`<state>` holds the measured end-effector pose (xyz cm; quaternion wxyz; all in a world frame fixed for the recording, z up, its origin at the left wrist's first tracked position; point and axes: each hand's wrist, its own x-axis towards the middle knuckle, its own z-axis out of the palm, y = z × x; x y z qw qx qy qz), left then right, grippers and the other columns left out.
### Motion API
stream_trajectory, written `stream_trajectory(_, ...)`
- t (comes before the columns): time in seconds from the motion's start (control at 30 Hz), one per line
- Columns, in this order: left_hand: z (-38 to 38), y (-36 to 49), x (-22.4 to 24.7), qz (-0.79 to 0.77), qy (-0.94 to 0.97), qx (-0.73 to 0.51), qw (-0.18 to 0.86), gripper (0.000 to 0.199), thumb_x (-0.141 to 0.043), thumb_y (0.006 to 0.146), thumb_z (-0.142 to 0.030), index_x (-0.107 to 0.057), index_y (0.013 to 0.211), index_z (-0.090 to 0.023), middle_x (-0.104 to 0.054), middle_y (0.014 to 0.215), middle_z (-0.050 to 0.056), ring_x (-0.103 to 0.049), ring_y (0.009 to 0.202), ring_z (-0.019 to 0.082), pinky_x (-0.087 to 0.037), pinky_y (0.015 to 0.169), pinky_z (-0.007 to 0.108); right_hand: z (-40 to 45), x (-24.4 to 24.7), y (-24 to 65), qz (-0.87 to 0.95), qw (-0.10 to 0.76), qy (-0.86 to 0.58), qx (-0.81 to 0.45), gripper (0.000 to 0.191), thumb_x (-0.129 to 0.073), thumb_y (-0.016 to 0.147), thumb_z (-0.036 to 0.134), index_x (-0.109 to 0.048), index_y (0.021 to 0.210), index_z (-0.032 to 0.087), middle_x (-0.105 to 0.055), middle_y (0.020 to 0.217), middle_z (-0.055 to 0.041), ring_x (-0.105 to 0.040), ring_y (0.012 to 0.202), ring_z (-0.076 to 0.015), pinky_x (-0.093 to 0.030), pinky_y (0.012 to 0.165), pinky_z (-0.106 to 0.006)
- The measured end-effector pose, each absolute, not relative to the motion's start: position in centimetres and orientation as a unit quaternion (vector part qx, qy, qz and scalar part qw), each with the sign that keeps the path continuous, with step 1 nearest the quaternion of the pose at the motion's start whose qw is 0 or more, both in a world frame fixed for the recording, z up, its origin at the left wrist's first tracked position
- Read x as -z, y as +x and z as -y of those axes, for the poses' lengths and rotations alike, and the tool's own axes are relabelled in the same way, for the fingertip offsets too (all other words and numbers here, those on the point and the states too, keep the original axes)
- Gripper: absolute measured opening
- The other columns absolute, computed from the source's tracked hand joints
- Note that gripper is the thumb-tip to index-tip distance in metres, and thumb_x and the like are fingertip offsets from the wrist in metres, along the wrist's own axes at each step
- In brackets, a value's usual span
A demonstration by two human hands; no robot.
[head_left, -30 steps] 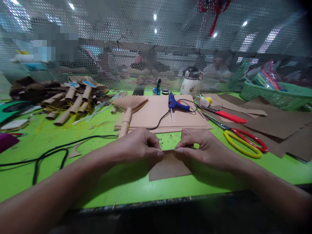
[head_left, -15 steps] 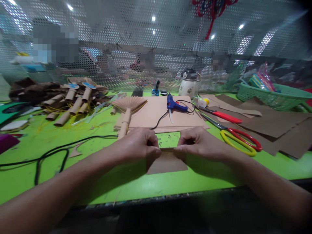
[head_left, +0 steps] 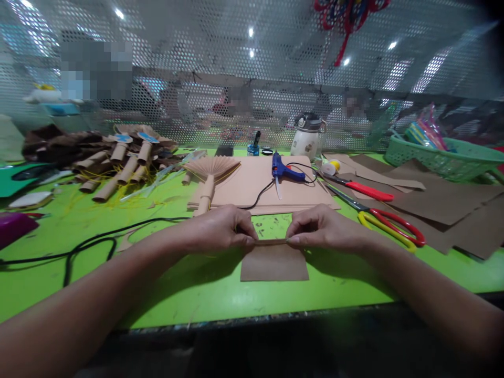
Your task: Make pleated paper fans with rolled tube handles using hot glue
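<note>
A small piece of brown paper (head_left: 274, 264) lies near the front of the green table, its far edge folded or rolled into a narrow strip. My left hand (head_left: 230, 228) pinches the left end of that strip between thumb and fingers. At the right end, my right hand (head_left: 317, 227) grips it the same way. Just beyond my left hand rests a pleated paper fan (head_left: 210, 178) with a rolled paper handle. Behind both hands, a blue glue gun (head_left: 287, 172) lies on a stack of tan paper sheets (head_left: 244, 184).
Scissors (head_left: 391, 226) and a red-handled cutter (head_left: 368, 190) lie at the right beside brown paper sheets (head_left: 437, 210). A green basket (head_left: 452, 157) stands behind them. Several paper tubes (head_left: 112, 181) are piled at the left. A black cord (head_left: 90, 241) crosses the left side.
The paper's near part now lies flatter and more of it shows below my hands. My fingertips have moved slightly further apart along the folded edge. The view has shifted a little.
</note>
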<state>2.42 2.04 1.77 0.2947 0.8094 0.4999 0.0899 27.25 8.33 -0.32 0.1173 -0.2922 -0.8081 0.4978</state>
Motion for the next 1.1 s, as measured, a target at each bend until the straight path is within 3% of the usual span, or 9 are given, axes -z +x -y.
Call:
stream_trajectory(0.2,-1.7,2.7,-1.5,-0.495,0.836,-0.092,0.216,0.021,-0.057,0.081,-0.019,-0.077,0.085,-0.018,-0.069,0.080,0.004,-0.062,0.073,0.015,-0.043,0.066,0.024,-8.1,0.1,27.1,0.855,0.120,-0.272,-0.426,0.014,-0.067,0.081,0.025,-0.070,0.077,0.013,-0.065,0.070,-0.0026,-0.056,0.065,-0.0127,-0.044,0.061,-0.024)
stream_trajectory(0.4,-1.6,2.8,-1.1,-0.505,0.830,-0.077,0.225,0.019,-0.058,0.081,-0.021,-0.075,0.090,-0.020,-0.070,0.080,0.002,-0.061,0.068,0.014,-0.043,0.063,0.024,-8.2,-0.1,27.1,0.894,0.114,-0.253,-0.351,0.019,-0.064,0.083,0.028,-0.072,0.078,0.012,-0.066,0.073,-0.0049,-0.058,0.069,-0.0154,-0.047,0.065,-0.026)
stream_trajectory(0.6,-1.9,3.0,-0.3,-0.462,0.864,-0.125,0.154,0.016,-0.058,0.085,-0.018,-0.073,0.080,-0.017,-0.065,0.077,0.003,-0.059,0.071,0.014,-0.043,0.064,0.024,-8.0,0.2,27.0,0.908,0.125,-0.225,-0.332,0.015,-0.064,0.084,0.022,-0.074,0.088,0.011,-0.069,0.077,-0.0061,-0.061,0.071,-0.0160,-0.048,0.067,-0.027)
stream_trajectory(0.73,-1.6,3.1,-0.4,-0.442,0.872,-0.196,0.075,0.019,-0.055,0.087,-0.014,-0.072,0.080,-0.014,-0.062,0.075,0.004,-0.056,0.066,0.013,-0.041,0.058,0.023,-7.6,0.3,27.0,0.917,0.250,-0.187,-0.249,0.013,-0.061,0.086,0.016,-0.074,0.087,0.014,-0.066,0.076,-0.0053,-0.062,0.069,-0.0152,-0.047,0.063,-0.026)
stream_trajectory(0.83,-0.8,3.4,-1.2,-0.397,0.872,-0.271,-0.095,0.022,-0.051,0.091,-0.013,-0.071,0.085,-0.012,-0.059,0.077,0.007,-0.053,0.069,0.016,-0.041,0.060,0.027,-7.0,-0.2,27.3,0.911,0.386,-0.133,-0.061,0.017,-0.057,0.087,0.008,-0.072,0.090,0.016,-0.063,0.079,-0.0060,-0.057,0.073,-0.0162,-0.045,0.063,-0.028)
stream_trajectory(0.9,-0.1,3.6,-1.9,-0.360,0.869,-0.278,-0.194,0.021,-0.050,0.092,-0.010,-0.070,0.090,-0.010,-0.059,0.080,0.009,-0.050,0.072,0.017,-0.043,0.066,0.031,-6.5,-0.6,27.6,0.898,0.422,-0.111,0.057,0.018,-0.058,0.085,0.004,-0.070,0.092,0.015,-0.061,0.080,-0.0067,-0.051,0.075,-0.0173,-0.042,0.066,-0.031)
stream_trajectory(1.0,0.7,4.0,-2.3,-0.311,0.880,-0.250,-0.259,0.021,-0.047,0.091,-0.007,-0.068,0.091,-0.008,-0.059,0.083,0.010,-0.048,0.075,0.019,-0.045,0.073,0.036,-6.1,-0.9,27.9,0.910,0.386,-0.097,0.118,0.018,-0.059,0.084,0.000,-0.068,0.091,0.014,-0.060,0.081,-0.0081,-0.046,0.076,-0.0184,-0.040,0.067,-0.034)
stream_trajectory(1.1,1.2,4.5,-1.9,-0.277,0.919,-0.163,-0.229,0.022,-0.046,0.092,-0.007,-0.067,0.086,-0.007,-0.060,0.080,0.010,-0.049,0.074,0.021,-0.046,0.067,0.035,-6.1,-0.4,28.0,0.949,0.295,-0.081,0.068,0.018,-0.054,0.084,-0.001,-0.064,0.081,0.013,-0.056,0.076,-0.0066,-0.042,0.072,-0.0173,-0.035,0.063,-0.032)
